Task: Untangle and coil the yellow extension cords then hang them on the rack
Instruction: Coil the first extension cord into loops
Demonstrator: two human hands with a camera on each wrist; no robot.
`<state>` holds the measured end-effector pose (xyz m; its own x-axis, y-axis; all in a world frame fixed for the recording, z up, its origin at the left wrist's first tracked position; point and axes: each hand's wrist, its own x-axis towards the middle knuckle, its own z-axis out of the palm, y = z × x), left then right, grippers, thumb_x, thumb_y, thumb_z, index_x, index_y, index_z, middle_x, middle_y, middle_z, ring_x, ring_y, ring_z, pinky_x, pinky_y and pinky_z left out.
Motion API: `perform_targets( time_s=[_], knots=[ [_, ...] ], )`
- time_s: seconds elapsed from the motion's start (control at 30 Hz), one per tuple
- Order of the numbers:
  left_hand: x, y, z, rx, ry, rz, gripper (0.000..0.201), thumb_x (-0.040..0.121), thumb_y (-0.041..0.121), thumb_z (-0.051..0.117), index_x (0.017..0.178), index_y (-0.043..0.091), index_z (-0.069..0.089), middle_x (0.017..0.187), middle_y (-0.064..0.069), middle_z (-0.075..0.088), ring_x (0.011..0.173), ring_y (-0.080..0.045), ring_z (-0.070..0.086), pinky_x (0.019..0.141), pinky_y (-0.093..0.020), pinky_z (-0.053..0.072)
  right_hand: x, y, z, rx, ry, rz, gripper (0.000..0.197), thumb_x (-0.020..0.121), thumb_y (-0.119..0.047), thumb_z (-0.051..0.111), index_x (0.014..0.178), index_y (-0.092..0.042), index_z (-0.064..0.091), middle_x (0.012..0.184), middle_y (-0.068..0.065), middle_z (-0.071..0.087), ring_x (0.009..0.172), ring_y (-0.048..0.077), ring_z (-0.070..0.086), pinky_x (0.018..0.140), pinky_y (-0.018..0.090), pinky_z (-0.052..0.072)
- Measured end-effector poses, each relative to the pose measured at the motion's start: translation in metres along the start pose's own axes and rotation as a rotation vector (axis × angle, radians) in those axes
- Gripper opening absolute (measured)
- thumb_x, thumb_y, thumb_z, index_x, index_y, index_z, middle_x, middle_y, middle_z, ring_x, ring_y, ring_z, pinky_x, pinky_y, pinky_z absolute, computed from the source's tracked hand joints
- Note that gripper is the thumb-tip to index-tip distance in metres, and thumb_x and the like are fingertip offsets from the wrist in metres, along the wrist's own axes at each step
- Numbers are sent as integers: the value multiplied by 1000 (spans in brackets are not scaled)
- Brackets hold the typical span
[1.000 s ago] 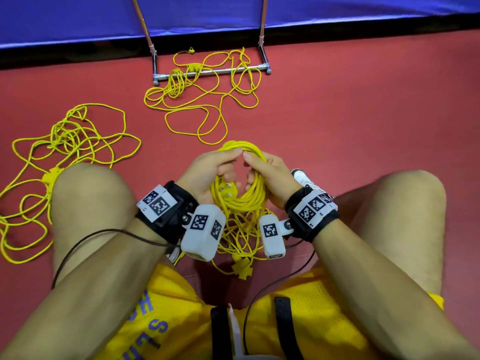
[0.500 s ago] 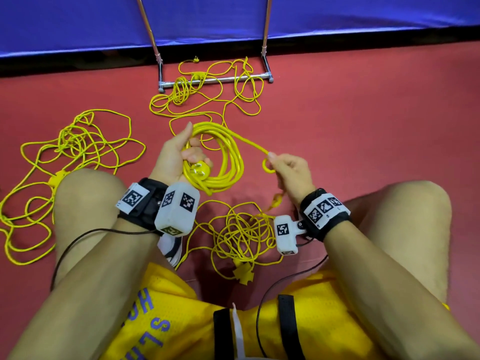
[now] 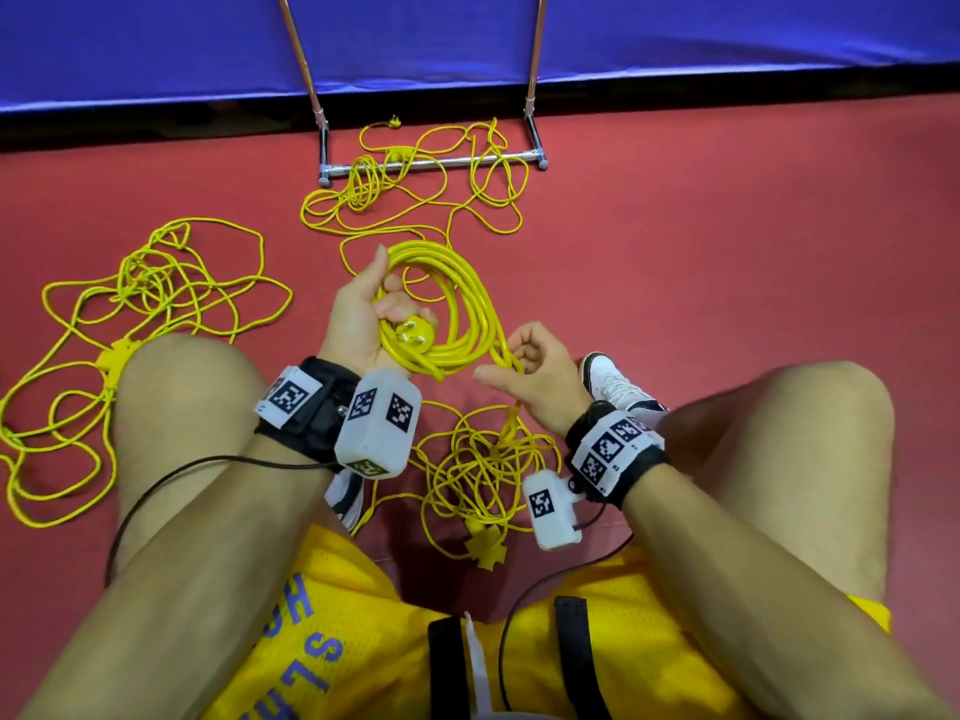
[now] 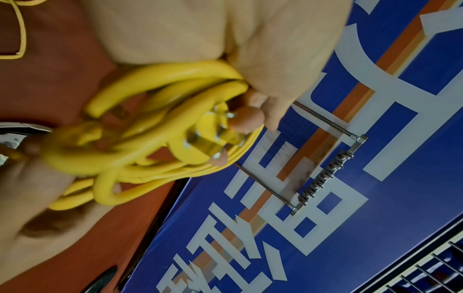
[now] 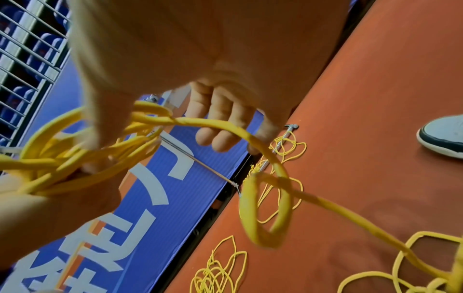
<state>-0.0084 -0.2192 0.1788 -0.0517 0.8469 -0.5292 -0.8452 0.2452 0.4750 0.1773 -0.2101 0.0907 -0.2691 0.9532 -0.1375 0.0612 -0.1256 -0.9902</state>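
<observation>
A person sits on a smooth red floor [image 3: 727,262] with bare knees bent outward, facing a blue padded wall [image 3: 675,33] printed with white and orange lettering. The left hand [image 3: 358,324] curls its fingers round a coil [image 3: 467,304] of glossy, round yellow extension cord, its moulded plug [image 3: 413,335] with metal prongs tucked against the fingertips. The right hand [image 3: 535,379], just right of the left, pinches a strand of the same cord between thumb and fingers where it leaves the coil; the strand drops below that hand into a loose tangle [image 3: 483,465] lying between the legs. Left of the left hand, beyond the knee, a second thin cord [image 3: 156,314] sprawls in loops. Ahead of both hands, a third cord [image 3: 415,200] lies draped over the shiny metal base bar of the rack [image 3: 457,161], whose two slim uprights rise against the wall. A white shoe [image 3: 613,381] shows right of the right hand
</observation>
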Motion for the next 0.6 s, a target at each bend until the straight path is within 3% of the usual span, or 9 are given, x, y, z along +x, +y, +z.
perform_targets(
  time_s=[0.07,0.17,0.23,0.3,0.4,0.5,0.53,0.6],
  knots=[
    [1,-1,0,-1,-9,-3,42,98,46,52,67,19,43,34,11,28,30,-3,38,47,-19,47,-1,2,6,-25,99,-26,37,75,-13,85,81,-13,48,63,0,47,53,4,37,52,16,32],
    [2,-2,0,6,-7,8,43,99,47,51,67,20,43,35,12,28,30,-4,36,48,-19,47,1,-1,7,92,163,9,21,86,-22,74,75,-13,59,70,10,56,65,17,47,63,28,39],
    [4,-5,2,18,11,42,42,100,45,51,67,20,43,36,12,26,31,-3,34,49,-19,46,5,-5,5,313,125,149,19,90,-26,68,76,-16,60,77,11,56,70,21,56,69,29,47],
    [7,-8,3,49,52,100,41,100,43,53,68,19,43,37,10,24,32,-4,31,50,-20,44,8,-9,4,520,95,326,21,97,-26,60,81,-12,57,76,8,57,69,20,61,67,28,52],
    [15,-14,0,51,91,157,40,99,41,56,69,19,42,42,9,22,35,-7,30,52,-24,43,7,-13,5,624,98,497,28,98,-29,56,74,-15,52,62,2,49,54,17,49,60,31,49],
    [22,-14,-5,3,115,199,37,101,39,55,72,19,41,45,8,20,36,-7,31,49,-23,45,11,-11,3,360,167,517,36,91,-41,60,68,-22,40,54,-4,31,43,13,26,45,26,25],
    [23,-11,-6,-13,132,221,37,101,38,55,73,18,41,45,8,21,36,-7,32,49,-23,46,12,-7,1,191,189,449,41,85,-50,63,66,-24,38,53,-4,29,43,14,24,46,27,21],
    [23,-4,-5,-44,184,290,36,102,36,55,74,17,40,44,6,24,36,-9,35,49,-22,46,9,0,-2,-51,256,277,48,74,-58,69,65,-24,37,52,-4,32,45,17,29,49,29,26]
  ],
)
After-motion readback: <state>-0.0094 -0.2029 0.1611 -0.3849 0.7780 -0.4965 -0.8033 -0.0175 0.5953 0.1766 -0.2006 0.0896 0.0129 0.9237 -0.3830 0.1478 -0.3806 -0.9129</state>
